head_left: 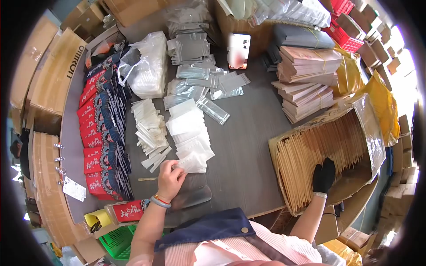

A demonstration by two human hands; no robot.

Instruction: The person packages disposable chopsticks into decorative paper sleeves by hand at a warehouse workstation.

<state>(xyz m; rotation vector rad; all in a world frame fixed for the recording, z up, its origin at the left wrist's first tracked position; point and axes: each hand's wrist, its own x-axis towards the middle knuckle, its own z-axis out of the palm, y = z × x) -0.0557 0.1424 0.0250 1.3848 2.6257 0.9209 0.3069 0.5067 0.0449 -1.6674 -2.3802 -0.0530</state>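
Observation:
My left hand point(171, 179) is bare, with bands on the wrist. Its fingers pinch the near edge of a white paper packet point(191, 163) at the front of a fanned pile of white packets point(188, 124). Left of that pile lies a row of narrow white packets point(150, 126). A clear plastic sleeve point(195, 197) rests flat by the hand. In a black glove, my right hand point(324, 175) lies with fingers stretched on a tight row of brown paper envelopes point(306, 159). They stand on edge in an open cardboard box point(280, 188).
Red and navy printed packets point(93, 133) line the table's left side. Farther back are a bag of clear wrappers point(151, 66), silver sachets point(213, 111), grey sachets point(191, 48) and a phone point(239, 42). Banded paper stacks point(306, 66) stand at the back right.

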